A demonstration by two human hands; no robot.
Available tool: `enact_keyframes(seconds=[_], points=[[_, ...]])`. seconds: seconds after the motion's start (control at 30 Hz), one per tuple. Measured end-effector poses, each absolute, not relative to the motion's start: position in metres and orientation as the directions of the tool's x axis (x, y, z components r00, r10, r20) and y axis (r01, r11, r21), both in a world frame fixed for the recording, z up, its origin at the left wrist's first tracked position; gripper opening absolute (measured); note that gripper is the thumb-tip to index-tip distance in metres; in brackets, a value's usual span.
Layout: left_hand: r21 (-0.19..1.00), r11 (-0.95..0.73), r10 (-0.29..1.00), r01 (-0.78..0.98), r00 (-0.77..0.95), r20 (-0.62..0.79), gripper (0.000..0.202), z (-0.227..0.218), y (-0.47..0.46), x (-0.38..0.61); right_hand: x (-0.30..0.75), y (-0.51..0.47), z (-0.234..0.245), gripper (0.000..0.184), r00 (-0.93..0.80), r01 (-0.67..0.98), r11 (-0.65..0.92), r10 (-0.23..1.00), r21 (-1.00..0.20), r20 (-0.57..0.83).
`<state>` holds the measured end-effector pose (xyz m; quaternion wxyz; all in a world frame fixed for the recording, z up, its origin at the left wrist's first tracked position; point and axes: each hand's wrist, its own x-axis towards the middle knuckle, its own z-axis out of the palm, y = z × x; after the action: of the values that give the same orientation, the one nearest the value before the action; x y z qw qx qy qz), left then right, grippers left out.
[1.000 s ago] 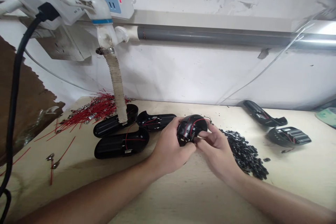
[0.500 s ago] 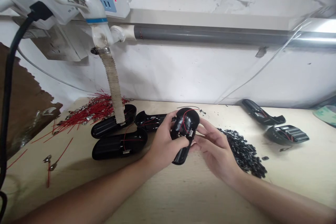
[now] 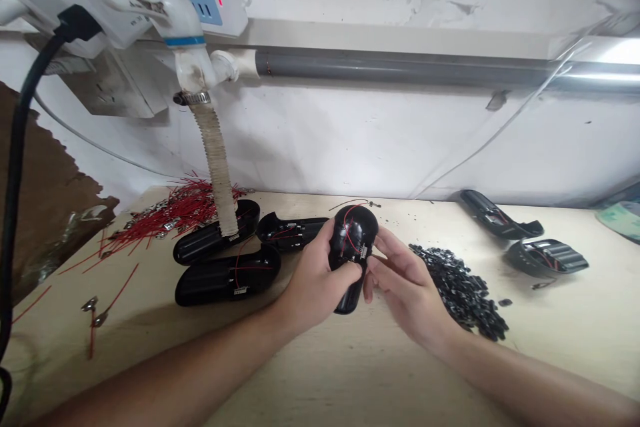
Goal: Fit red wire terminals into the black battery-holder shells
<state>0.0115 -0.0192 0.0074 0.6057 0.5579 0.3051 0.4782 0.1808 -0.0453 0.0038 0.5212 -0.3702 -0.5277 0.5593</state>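
Two hands are meeting above the wooden table [image 3: 325,373], and both are touching one black plastic shell [image 3: 353,240] that has thin red wires inside. The left hand [image 3: 313,283] is gripping the shell's lower part from the left and holding it nearly upright. The right hand [image 3: 407,290] is lying just beside the shell on its right, with the fingertips [image 3: 373,260] drawn narrow against the shell's edge; whether they are pinching something, I cannot tell. Three similar shells [image 3: 227,277] are lying left of the hands, and a pile of small black parts [image 3: 463,293] is lying near the right hand.
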Motion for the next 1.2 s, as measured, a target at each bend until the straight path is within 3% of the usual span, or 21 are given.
enact_keyframes(seconds=[0.13,0.27,0.37,0.47,0.67,0.87,1.0,1.2], points=[[0.971,-0.232,0.915,-0.062,0.324,0.239,0.075,0.000,-0.024,0.015,0.179,-0.044,0.007,0.038,-0.124,-0.186,0.091,0.986,-0.978,0.115],[0.924,-0.362,0.923,0.126,0.187,0.336,0.079,-0.009,-0.028,0.015,0.178,-0.042,0.007,0.056,0.043,-0.167,0.084,0.996,-0.982,0.078],[0.763,-0.576,0.813,0.294,0.111,0.571,0.069,-0.008,-0.036,0.014,0.177,-0.039,0.005,0.067,0.147,-0.195,0.057,0.989,-0.979,0.029],[0.569,-0.715,0.677,0.406,0.198,0.709,0.067,-0.003,-0.045,0.012,0.178,-0.037,0.004,0.066,0.146,-0.201,0.019,0.989,-0.979,-0.011],[0.333,-0.915,0.404,0.228,0.496,0.769,0.038,0.001,-0.047,0.011,0.180,-0.035,0.002,0.070,0.052,-0.254,-0.016,0.998,-0.967,-0.031],[0.283,-0.944,0.331,0.171,0.525,0.784,0.034,-0.003,-0.049,0.011,0.184,-0.033,0.002,0.056,-0.118,-0.121,-0.106,0.989,-0.987,-0.091],[0.270,-0.952,0.303,0.145,0.578,0.758,0.033,-0.003,-0.054,0.010,0.186,-0.033,0.003,0.053,-0.041,-0.068,-0.113,0.993,-0.991,-0.110],[0.334,-0.934,0.339,0.127,0.612,0.715,0.033,-0.002,-0.057,0.009,0.188,-0.039,0.029,0.035,0.194,0.153,0.066,0.976,-0.986,0.095]])
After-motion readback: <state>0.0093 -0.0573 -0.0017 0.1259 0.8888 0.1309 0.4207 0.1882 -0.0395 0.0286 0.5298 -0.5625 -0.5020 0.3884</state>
